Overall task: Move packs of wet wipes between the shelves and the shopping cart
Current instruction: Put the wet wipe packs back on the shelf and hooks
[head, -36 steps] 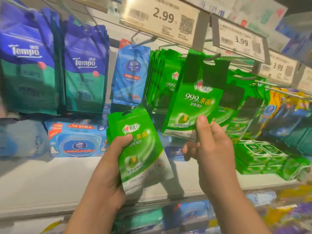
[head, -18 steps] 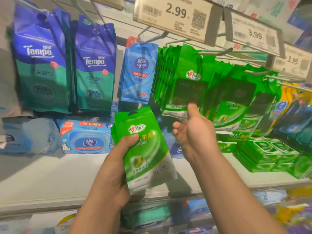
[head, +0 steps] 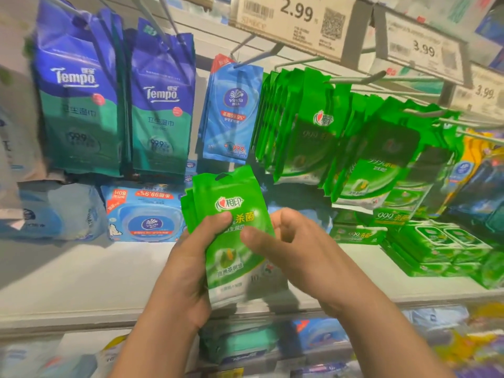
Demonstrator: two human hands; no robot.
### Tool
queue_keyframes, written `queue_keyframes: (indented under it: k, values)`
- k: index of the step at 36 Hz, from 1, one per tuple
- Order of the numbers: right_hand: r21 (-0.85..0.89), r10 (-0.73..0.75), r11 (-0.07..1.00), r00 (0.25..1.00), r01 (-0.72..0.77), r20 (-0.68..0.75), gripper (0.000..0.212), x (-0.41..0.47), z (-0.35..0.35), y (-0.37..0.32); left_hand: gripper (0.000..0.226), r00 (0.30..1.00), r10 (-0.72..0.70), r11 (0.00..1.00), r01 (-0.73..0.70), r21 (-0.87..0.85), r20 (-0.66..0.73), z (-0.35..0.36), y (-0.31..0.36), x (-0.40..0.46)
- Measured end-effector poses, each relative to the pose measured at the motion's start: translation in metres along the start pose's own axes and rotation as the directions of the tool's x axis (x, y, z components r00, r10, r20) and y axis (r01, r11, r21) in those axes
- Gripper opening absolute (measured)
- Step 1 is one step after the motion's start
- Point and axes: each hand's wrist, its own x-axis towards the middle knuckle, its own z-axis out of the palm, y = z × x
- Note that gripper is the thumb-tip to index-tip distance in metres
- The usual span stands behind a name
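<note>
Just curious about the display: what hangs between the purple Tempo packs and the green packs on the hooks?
In the head view, blue Vinda wipes packs hang on a hook between the Tempo packs and the hanging green packs.

I faced a store display whose pale shelf board (head: 81,271) ran the width of the view, with metal peg hooks (head: 253,54) projecting from the back panel above it. Price tags (head: 297,20) reading 2.99 and 3.99 hung along the upper rail.
</note>
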Motion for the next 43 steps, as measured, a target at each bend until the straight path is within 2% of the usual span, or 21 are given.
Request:
queue_keyframes:
  k: [3,8,13,15,18,23,26,30,32,35,38,41,43]
  values:
    - [-0.042,-0.049,0.998,0.999,0.048,-0.005,0.063,-0.002,-0.001,0.002,0.066,1.0,-0.014,1.0,0.014,-0.004,0.011,0.0,0.0,-0.002]
    - [0.011,0.012,1.0,1.0,-0.012,0.015,0.068,-0.006,-0.002,0.0,0.062,0.999,0.038,0.999,-0.038,0.002,0.026,0.004,0.0,-0.005]
    - [-0.014,0.06,0.998,0.995,-0.061,-0.079,0.074,-0.009,-0.005,0.002,0.061,1.0,-0.001,1.0,0.001,0.012,0.011,0.002,-0.001,-0.008]
    - [0.096,0.077,0.993,0.991,-0.066,-0.112,0.06,-0.01,-0.009,0.006,0.059,1.0,-0.024,1.0,0.024,0.014,0.016,0.002,-0.001,-0.008]
    - [0.275,0.119,0.959,0.981,-0.074,-0.15,0.026,-0.014,-0.012,0.008,0.053,1.0,-0.019,1.0,0.019,0.024,0.0,0.002,0.0,-0.008]
    - [0.351,0.052,0.934,0.952,0.059,-0.3,0.013,-0.022,-0.02,0.009,0.043,0.999,0.009,0.998,-0.006,0.055,-0.045,0.002,0.002,-0.009]
    - [0.334,-0.05,0.919,0.901,0.21,-0.43,0.018,-0.028,-0.026,0.003,0.037,0.999,0.009,0.999,-0.008,0.042,-0.042,0.003,0.001,-0.009]
    - [0.335,-0.109,0.877,0.82,0.346,-0.562,0.009,-0.028,-0.037,-0.004,0.041,1.0,-0.006,0.998,0.008,0.063,-0.027,0.004,-0.001,-0.009]
    - [0.388,-0.1,0.831,0.794,0.399,-0.6,0.012,-0.025,-0.04,-0.009,0.044,1.0,-0.017,0.997,0.019,0.08,-0.025,0.004,-0.002,-0.009]
    - [0.334,-0.142,0.825,0.74,0.455,-0.657,0.023,-0.022,-0.045,-0.014,0.048,1.0,-0.021,0.995,0.023,0.101,-0.019,0.005,-0.002,-0.01]
    - [0.303,-0.163,0.826,0.716,0.475,-0.678,0.025,-0.017,-0.048,-0.017,0.051,1.0,-0.02,0.994,0.022,0.111,-0.016,0.003,-0.003,-0.009]
    - [0.302,-0.17,0.815,0.703,0.494,-0.691,0.022,-0.013,-0.049,-0.019,0.053,0.999,-0.017,0.992,0.021,0.123,-0.034,0.0,-0.003,-0.01]
    - [0.301,-0.172,0.814,0.7,0.498,-0.693,0.015,-0.009,-0.05,-0.018,0.047,0.998,-0.016,0.99,0.024,0.137,-0.064,0.004,-0.001,-0.005]
